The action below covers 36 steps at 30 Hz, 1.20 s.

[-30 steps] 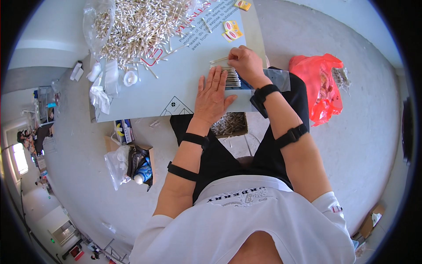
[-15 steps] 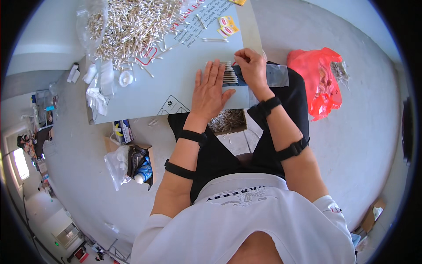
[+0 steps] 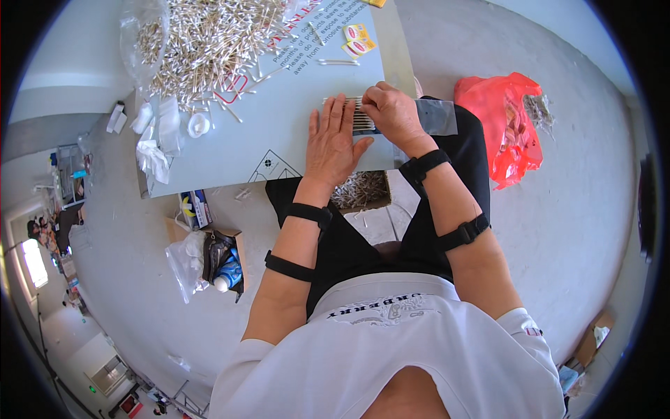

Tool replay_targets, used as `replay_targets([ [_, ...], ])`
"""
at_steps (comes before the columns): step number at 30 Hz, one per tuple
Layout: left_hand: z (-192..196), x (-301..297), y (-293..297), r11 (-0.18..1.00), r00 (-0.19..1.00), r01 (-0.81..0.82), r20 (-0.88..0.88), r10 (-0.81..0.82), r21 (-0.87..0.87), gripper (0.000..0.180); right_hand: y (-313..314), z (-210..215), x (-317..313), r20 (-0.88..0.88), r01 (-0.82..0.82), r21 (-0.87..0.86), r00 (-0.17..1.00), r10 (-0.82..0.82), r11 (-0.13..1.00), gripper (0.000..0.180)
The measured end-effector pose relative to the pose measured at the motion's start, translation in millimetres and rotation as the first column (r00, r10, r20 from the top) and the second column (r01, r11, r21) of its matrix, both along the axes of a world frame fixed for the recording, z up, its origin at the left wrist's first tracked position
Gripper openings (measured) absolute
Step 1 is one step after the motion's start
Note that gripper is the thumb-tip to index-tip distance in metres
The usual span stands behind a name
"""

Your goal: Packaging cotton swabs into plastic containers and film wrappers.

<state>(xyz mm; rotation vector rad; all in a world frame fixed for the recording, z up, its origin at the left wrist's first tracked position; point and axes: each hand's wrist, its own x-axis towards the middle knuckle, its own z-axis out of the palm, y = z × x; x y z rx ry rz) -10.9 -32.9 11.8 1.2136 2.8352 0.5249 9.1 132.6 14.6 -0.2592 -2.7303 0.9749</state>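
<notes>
My left hand [image 3: 331, 145] lies flat over the left part of a neat row of cotton swabs [image 3: 362, 123] at the table's near right edge, its fingers stretched out and thumb apart. Over the right ends of the same row, my right hand [image 3: 395, 117] is closed in a pinch. What its fingertips hold, if anything, is hidden. From behind the right hand a clear plastic bag [image 3: 438, 117] sticks out past the table edge, above my thigh. A large heap of loose cotton swabs [image 3: 209, 52] covers the table's far left, partly in a clear plastic bag [image 3: 146, 42].
On the table [image 3: 230, 157] lie small yellow-and-white cards [image 3: 357, 40], a tape roll [image 3: 198, 125] and crumpled white plastic [image 3: 152, 159]. Below stand a box of swabs [image 3: 363, 190] and an open carton [image 3: 241, 262] with a bag and bottle. A red plastic bag [image 3: 488, 119] is at right.
My right hand has moved left, from beside the swab row to over its right ends, with the fingers still pinched. My left hand stays flat in nearly the same place.
</notes>
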Motion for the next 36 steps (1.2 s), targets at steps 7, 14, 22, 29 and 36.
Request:
replay_targets([
  [7, -1, -3, 2, 1.000, 1.000, 0.007, -0.009, -0.008, -0.021, 0.070, 0, -1, -11, 0.082, 0.103, -0.014, 0.991, -0.102, 0.995, 0.011],
  [14, -6, -3, 4, 1.000, 0.999, 0.013, -0.036, -0.013, 0.006, 0.074, 1, 9, -17, 0.227, 0.197, -0.082, 0.958, -0.174, 0.977, 0.007],
  [22, -10, -23, 9, 0.826, 0.977, -0.189, 0.185, 0.105, 0.531, 0.051, -23, -15, 3, -0.198, 0.171, -0.678, 0.894, -0.402, 0.715, 0.018],
  [29, -13, -19, 35, 0.478, 0.854, -0.460, 0.521, 0.006, 0.748, 0.050, -39, -30, -1, -0.261, 0.008, -0.849, 0.863, -0.432, 0.529, 0.034],
  [36, -9, -3, 45, 0.495, 0.842, -0.445, 0.537, -0.052, 0.746, 0.050, -25, -31, 14, -0.262, 0.053, -0.838, 0.834, -0.486, 0.543, 0.028],
])
